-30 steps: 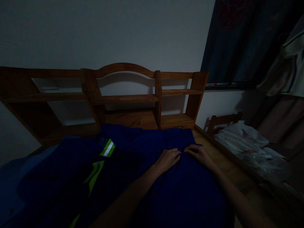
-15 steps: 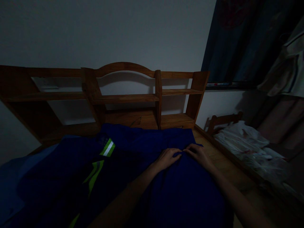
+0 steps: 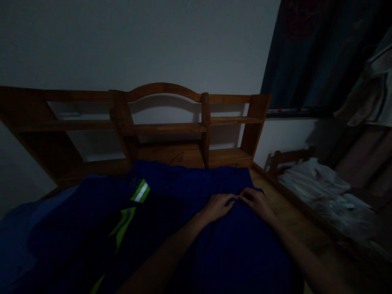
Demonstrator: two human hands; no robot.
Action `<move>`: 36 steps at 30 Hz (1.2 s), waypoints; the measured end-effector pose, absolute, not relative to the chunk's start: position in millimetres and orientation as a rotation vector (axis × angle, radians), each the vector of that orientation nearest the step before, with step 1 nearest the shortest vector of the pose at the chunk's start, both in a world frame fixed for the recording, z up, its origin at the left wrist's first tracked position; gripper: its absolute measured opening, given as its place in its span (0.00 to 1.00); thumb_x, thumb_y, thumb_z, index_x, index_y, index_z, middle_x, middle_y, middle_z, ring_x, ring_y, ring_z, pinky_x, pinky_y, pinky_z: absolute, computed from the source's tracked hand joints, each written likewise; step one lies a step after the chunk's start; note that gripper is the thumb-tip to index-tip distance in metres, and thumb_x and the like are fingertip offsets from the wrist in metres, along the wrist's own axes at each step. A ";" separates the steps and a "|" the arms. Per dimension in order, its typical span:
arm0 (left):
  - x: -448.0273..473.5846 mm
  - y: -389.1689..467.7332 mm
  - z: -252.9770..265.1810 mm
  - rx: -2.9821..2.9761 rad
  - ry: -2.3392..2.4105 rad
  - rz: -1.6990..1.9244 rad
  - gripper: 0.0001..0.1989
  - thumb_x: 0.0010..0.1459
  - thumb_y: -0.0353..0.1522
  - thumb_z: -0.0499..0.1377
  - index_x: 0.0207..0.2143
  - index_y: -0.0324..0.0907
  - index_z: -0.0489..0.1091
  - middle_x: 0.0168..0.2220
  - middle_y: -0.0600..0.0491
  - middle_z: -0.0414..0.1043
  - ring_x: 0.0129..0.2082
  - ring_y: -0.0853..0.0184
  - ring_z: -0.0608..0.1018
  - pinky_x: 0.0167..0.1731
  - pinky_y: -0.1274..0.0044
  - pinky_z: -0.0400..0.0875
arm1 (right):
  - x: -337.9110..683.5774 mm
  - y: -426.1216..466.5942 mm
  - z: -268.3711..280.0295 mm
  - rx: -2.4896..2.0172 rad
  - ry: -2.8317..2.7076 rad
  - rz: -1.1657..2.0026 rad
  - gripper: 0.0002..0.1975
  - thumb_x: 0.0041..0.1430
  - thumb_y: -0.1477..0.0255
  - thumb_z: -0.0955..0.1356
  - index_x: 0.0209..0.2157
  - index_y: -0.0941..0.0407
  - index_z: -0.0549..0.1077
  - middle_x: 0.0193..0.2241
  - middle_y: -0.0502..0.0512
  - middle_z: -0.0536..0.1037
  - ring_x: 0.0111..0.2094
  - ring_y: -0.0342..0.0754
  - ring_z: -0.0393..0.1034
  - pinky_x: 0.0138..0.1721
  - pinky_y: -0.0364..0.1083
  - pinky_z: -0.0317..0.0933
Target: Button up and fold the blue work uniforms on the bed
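Note:
A dark blue work garment [image 3: 241, 249] with yellow-green and silver reflective strips [image 3: 141, 191] lies spread out before me; I cannot tell its exact kind. On its right part, my left hand [image 3: 218, 207] pinches a bit of the cloth between thumb and fingers. Close beside it, with the fingertips almost touching, my right hand [image 3: 257, 203] also has its fingers closed on the cloth. Whatever small detail lies between the fingertips is too dark to make out. The lower part of the garment fades into shadow under my forearms.
Behind the garment stands a wooden headboard with shelves [image 3: 165, 129] against a pale wall [image 3: 165, 45]. Bare boards [image 3: 269, 188] show at the right. Beyond them are plastic bags [image 3: 315, 179] and hanging clothes [image 3: 376, 90]. Lighter blue cloth [image 3: 18, 228] lies at the left.
Both hands keep their pinch on the garment at nearly the same spot. The whole view has shifted slightly, so things appear a little lower and further right.

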State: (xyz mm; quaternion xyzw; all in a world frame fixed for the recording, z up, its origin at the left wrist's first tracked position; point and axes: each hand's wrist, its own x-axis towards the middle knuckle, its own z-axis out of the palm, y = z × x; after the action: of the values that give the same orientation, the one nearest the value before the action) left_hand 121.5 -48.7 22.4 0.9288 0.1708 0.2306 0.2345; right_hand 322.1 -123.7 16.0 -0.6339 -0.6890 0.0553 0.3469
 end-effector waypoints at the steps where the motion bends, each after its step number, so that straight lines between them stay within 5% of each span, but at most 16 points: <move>1: 122.0 -48.9 21.8 2.557 0.482 0.632 0.16 0.61 0.34 0.49 0.51 0.51 0.65 0.48 0.56 0.72 0.46 0.66 0.74 0.47 0.75 0.66 | 321.9 -123.8 16.1 -1.642 -1.790 0.147 0.11 0.58 0.62 0.63 0.31 0.53 0.72 0.31 0.53 0.75 0.33 0.48 0.70 0.35 0.44 0.60; 11: 123.3 -51.2 23.3 2.567 0.625 0.615 0.14 0.60 0.36 0.50 0.47 0.53 0.68 0.40 0.57 0.75 0.39 0.65 0.77 0.41 0.75 0.68 | 319.9 -124.4 17.4 -1.622 -1.793 0.192 0.11 0.56 0.61 0.65 0.30 0.53 0.72 0.30 0.51 0.75 0.32 0.47 0.69 0.35 0.44 0.60; 22: 130.2 -46.6 18.2 2.445 0.722 0.565 0.14 0.56 0.35 0.52 0.43 0.50 0.72 0.39 0.56 0.76 0.38 0.65 0.76 0.38 0.76 0.69 | 317.9 -124.7 20.5 -1.610 -1.798 0.195 0.09 0.56 0.63 0.66 0.29 0.53 0.72 0.30 0.50 0.75 0.32 0.46 0.69 0.33 0.43 0.59; 36: 128.3 -55.8 18.8 2.675 0.713 0.536 0.15 0.63 0.37 0.44 0.45 0.51 0.67 0.42 0.55 0.74 0.41 0.62 0.76 0.41 0.72 0.67 | 317.4 -124.6 18.7 -1.603 -1.781 0.184 0.09 0.56 0.63 0.65 0.29 0.53 0.72 0.29 0.49 0.75 0.31 0.45 0.69 0.32 0.42 0.58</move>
State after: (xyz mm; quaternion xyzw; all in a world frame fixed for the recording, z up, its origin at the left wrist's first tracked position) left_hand 128.3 -55.8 18.8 0.9364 0.2494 0.1878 0.1602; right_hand 317.4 -124.6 18.7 -0.6221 -0.6912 0.0713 0.3608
